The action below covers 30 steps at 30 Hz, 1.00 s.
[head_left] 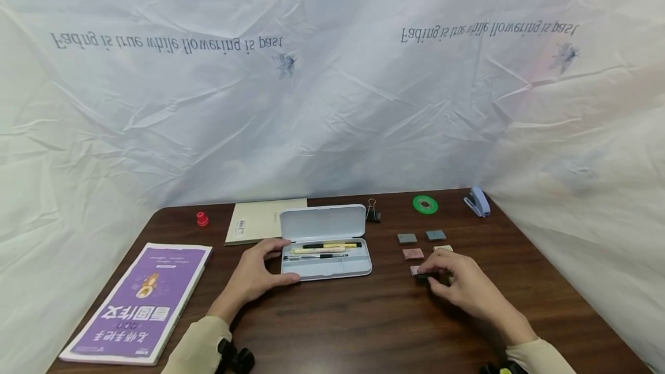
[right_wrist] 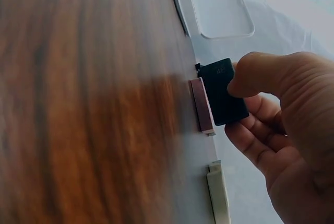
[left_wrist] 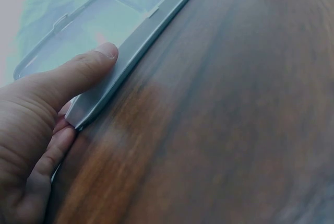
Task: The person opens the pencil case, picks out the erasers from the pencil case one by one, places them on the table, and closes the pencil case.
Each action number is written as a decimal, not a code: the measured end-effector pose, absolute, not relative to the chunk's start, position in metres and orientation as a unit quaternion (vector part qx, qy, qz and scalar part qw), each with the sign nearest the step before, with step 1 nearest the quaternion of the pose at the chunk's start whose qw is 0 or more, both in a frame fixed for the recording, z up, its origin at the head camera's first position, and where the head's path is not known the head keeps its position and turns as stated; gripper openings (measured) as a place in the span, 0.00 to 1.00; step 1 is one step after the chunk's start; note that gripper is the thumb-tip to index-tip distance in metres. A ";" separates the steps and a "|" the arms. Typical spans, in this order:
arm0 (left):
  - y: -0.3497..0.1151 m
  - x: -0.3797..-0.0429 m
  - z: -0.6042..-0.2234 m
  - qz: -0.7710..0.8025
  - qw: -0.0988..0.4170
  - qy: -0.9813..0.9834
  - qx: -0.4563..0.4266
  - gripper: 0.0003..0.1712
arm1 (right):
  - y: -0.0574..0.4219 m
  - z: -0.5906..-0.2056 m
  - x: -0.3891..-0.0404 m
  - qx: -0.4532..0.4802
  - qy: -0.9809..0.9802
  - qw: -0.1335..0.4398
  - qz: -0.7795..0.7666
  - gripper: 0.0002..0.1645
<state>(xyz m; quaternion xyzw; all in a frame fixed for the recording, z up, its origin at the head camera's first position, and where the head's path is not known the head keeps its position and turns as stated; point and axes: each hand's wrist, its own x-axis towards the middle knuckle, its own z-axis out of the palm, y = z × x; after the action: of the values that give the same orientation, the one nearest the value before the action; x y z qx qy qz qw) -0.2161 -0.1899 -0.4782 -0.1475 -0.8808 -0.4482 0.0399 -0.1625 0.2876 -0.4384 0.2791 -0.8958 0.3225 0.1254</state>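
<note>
An open pale pencil case (head_left: 358,267) stands on the table with its lid raised and several pens (head_left: 317,251) in its tray. My left hand (head_left: 253,270) grips its left end, the thumb on the front rim in the left wrist view and the other fingers around the end. On the right, my right hand (head_left: 459,281) pinches a small black rectangular block (right_wrist: 222,91) between thumb and fingers, held on edge. Right beside it is a pink block (right_wrist: 201,105), and a cream block (right_wrist: 218,192) lies nearby. Another pink block (head_left: 413,254) and two grey blocks (head_left: 407,238) lie farther back.
At the left lies a purple book (head_left: 140,305), with a red cap-like object (head_left: 202,219) beyond it. A cream notebook (head_left: 254,218) lies behind the case. Along the back are a binder clip (head_left: 372,215), a green tape roll (head_left: 425,205) and a blue stapler (head_left: 478,202).
</note>
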 end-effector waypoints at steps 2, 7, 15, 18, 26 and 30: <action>-0.190 -0.216 -0.478 -0.449 0.040 -0.880 -0.148 0.51 | 0.288 -0.439 -0.162 0.279 -0.897 0.125 0.321 0.28; -0.190 -0.216 -0.478 -0.449 0.039 -0.881 -0.147 0.51 | 0.288 -0.440 -0.163 0.277 -0.898 0.123 0.318 0.28; -0.191 -0.216 -0.477 -0.447 0.042 -0.882 -0.144 0.50 | 0.290 -0.441 -0.164 0.297 -0.895 0.127 0.308 0.29; -0.191 -0.216 -0.478 -0.447 0.042 -0.882 -0.145 0.50 | 0.292 -0.440 -0.163 0.302 -0.897 0.117 0.302 0.29; -0.190 -0.216 -0.478 -0.448 0.041 -0.881 -0.145 0.51 | 0.293 -0.436 -0.163 0.327 -0.896 0.089 0.287 0.24; -0.190 -0.216 -0.478 -0.448 0.041 -0.881 -0.145 0.50 | 0.293 -0.435 -0.161 0.315 -0.900 0.085 0.289 0.23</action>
<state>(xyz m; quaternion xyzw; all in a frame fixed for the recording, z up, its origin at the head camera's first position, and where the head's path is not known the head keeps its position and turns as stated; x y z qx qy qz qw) -0.2162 -0.1896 -0.4781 -0.1454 -0.8814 -0.4475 0.0406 -0.1612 0.2929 -0.4348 0.3145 -0.9001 0.2893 0.0854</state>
